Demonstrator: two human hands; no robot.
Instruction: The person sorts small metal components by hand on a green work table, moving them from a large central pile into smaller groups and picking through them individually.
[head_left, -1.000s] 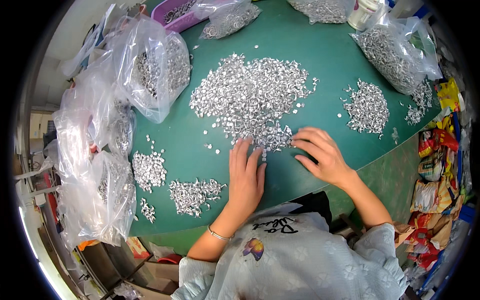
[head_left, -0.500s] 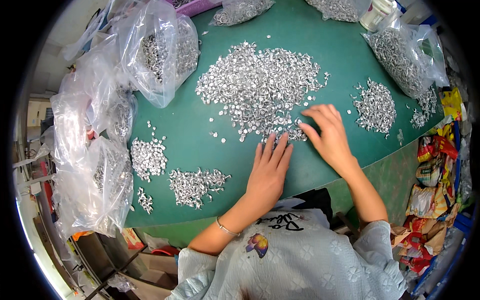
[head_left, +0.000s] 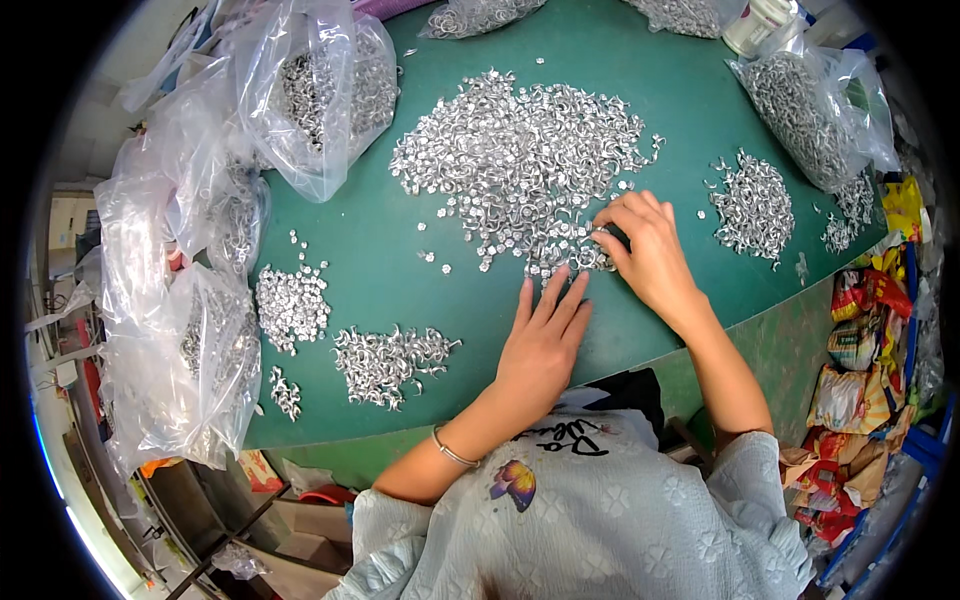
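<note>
clear plastic bags point(head_left: 180, 300), snack packets point(head_left: 850, 370), white cup point(head_left: 755, 25)

A small workshop sorting bench: green table point(head_left: 420, 250), heaps of metal parts point(head_left: 520, 150), bulging plastic bags point(head_left: 180, 330) far left.

both hands point(head_left: 600, 290) shifted up into big pile point(head_left: 520, 160) edge
</note>
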